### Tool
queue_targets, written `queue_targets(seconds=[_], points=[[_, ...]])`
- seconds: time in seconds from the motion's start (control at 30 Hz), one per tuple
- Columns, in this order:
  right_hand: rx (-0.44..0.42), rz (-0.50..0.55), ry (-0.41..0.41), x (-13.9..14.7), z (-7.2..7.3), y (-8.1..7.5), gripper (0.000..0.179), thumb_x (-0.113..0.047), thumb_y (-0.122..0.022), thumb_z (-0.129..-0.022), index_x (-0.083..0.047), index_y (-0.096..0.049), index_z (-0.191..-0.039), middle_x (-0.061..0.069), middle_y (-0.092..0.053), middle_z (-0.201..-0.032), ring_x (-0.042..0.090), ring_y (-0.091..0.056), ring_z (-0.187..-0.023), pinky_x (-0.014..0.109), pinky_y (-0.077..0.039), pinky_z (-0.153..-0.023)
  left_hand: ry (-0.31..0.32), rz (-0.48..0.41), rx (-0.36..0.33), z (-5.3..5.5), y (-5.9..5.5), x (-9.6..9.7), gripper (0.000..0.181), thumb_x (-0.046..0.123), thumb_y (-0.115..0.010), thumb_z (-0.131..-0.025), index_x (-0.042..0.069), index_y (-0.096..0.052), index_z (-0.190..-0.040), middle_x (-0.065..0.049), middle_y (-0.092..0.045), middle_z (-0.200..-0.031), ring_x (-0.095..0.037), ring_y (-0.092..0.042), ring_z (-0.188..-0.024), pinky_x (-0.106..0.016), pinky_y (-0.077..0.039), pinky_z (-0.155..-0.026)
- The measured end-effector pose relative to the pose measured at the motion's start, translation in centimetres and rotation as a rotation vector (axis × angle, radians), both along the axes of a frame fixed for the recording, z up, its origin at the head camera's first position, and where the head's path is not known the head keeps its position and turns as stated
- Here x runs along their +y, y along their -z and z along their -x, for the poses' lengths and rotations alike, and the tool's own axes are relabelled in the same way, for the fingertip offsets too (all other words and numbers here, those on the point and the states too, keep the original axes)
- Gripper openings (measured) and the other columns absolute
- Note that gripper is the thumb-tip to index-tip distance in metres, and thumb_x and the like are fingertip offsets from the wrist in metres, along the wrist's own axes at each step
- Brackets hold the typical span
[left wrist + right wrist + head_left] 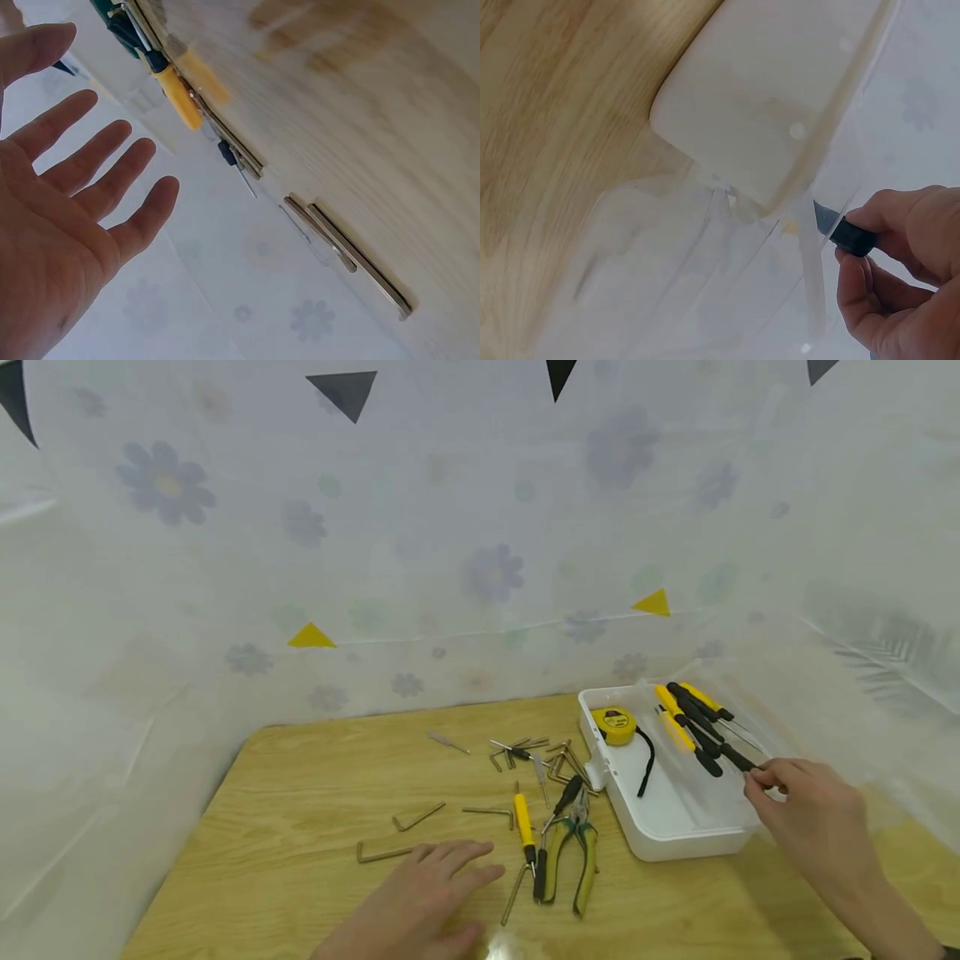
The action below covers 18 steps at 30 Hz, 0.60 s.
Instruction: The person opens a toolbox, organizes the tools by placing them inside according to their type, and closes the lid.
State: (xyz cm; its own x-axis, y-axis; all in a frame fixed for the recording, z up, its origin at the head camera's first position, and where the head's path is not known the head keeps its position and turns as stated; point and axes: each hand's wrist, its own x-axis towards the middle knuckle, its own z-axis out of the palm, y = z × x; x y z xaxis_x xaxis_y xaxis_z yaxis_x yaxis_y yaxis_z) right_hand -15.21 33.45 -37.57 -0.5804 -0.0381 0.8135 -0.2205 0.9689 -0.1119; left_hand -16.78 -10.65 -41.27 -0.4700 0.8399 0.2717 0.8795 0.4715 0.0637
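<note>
My right hand (pixel 817 810) pinches the black handle end of a screwdriver (pixel 851 236) between thumb and fingers, over the right side of the white toolbox (pixel 690 847). The tool's far end lies among other yellow and black tools (pixel 678 733) in the box, so its tip cannot be made out. Low over the table, my left hand (pixel 423 897) has its fingers spread and holds nothing. Near its fingers lie a hex key (pixel 386 855), a yellow-handled screwdriver (pixel 523 820) and pliers (pixel 555 860) with green handles.
A yellow tape measure (pixel 617 727) with a black strap sits in the box's left part. A transparent lid (pixel 652 277) hangs from the box's near right side. Several hex keys (pixel 572 764) and small screwdrivers lie left of the box. A patterned curtain (pixel 450 527) stands behind the table.
</note>
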Motion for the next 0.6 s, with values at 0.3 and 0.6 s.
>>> queue_targets(seconds=[0.3, 0.6], points=[[-0.152, 0.017, 0.069, -0.12, 0.26, 0.24, 0.008, -0.002, -0.072, -0.062, -0.009, -0.069, -0.063, 0.005, -0.066, -0.062, 0.013, -0.045, -0.049, 0.022, -0.026, -0.041, 0.0, 0.006, 0.017, -0.15, -0.11, 0.25, 0.052, 0.042, -0.062, -0.088, 0.026, -0.048, -0.135, 0.004, -0.048, -0.141, -0.014, -0.049, -0.126, -0.038, -0.047, -0.092], [-0.349, -0.001, 0.116, -0.26, 0.39, -0.49, 0.008, -0.002, -0.07, -0.067, -0.009, -0.068, -0.064, 0.007, -0.064, -0.062, 0.018, -0.048, -0.049, 0.029, -0.03, -0.043, -0.008, 0.026, -0.039, -0.21, -0.1, 0.18, 0.05, 0.043, -0.058, -0.091, 0.027, -0.046, -0.137, 0.004, -0.047, -0.142, -0.014, -0.049, -0.125, -0.04, -0.048, -0.091]])
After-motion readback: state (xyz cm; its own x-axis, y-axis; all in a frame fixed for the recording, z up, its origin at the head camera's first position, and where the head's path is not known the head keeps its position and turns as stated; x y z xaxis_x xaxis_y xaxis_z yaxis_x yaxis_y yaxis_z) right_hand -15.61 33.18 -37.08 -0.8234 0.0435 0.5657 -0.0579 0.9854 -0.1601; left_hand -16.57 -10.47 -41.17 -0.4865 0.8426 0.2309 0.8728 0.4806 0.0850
